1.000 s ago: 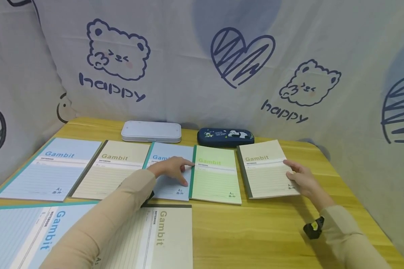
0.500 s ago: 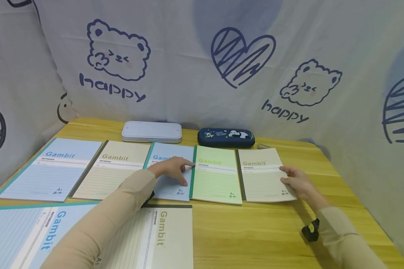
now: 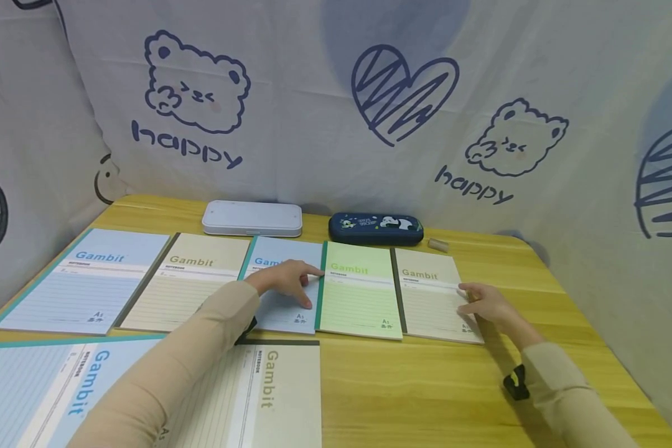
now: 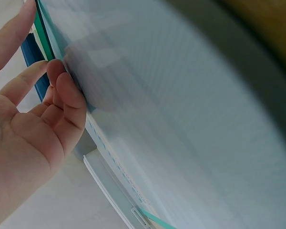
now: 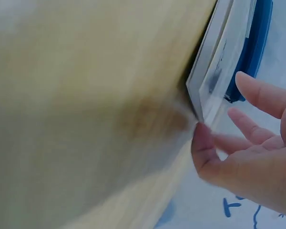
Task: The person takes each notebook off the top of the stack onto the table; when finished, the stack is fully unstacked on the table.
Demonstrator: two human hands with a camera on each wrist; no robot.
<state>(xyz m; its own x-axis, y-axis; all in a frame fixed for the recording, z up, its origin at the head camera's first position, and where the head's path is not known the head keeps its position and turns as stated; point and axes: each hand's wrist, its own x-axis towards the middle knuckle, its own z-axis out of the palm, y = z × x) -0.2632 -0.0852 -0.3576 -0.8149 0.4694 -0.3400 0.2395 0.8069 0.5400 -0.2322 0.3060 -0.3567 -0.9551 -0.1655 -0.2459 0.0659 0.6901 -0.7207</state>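
Note:
In the head view, my left hand (image 3: 284,280) rests over a blue notebook (image 3: 282,320). Its index finger reaches to the teal spine of the green notebook (image 3: 361,305), while its other fingers bend under, as the left wrist view shows. My right hand (image 3: 495,308) touches the right side of a beige notebook (image 3: 431,311) with thumb and index finger apart. That notebook lies along the green one's right edge. In the right wrist view, a fingertip (image 5: 200,131) meets the notebook's corner (image 5: 207,98); the fingers are spread.
Left in the same row are a beige notebook (image 3: 201,292) and a blue notebook (image 3: 81,292). Larger blue (image 3: 39,386) and beige (image 3: 291,398) notebooks lie in front, partly under my left sleeve. Behind stand a white case (image 3: 252,219), a navy panda case (image 3: 375,229) and a small tan block (image 3: 438,245).
My right hand has brought the beige notebook down and left, from tilted above the table to lying beside the green one. The tan block has come into sight. The left hand stays put.

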